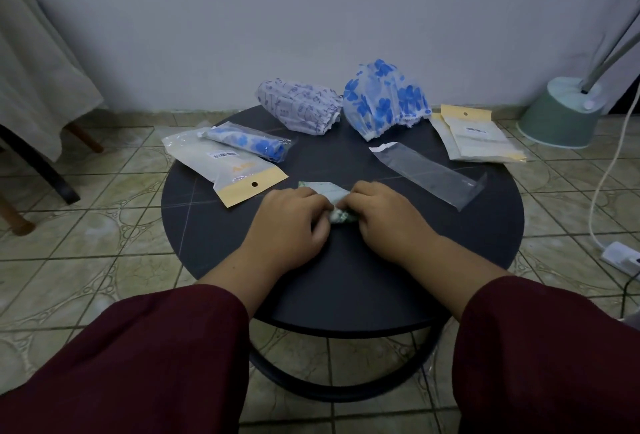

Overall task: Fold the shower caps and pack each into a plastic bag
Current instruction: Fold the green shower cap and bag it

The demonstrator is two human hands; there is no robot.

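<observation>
Left hand (294, 217) and right hand (381, 213) are both curling fingers round a small pale green folded shower cap (330, 193), gripping it near the front middle of the round dark bench (346, 277). An empty clear plastic sleeve bag (427, 174) is lying just right of the hands. Two unfolded caps, lilac-print (298, 104) and blue-flower (384, 97), are sitting at the far edge.

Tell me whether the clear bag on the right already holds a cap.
No, the clear bag lies flat and empty on the table.
</observation>
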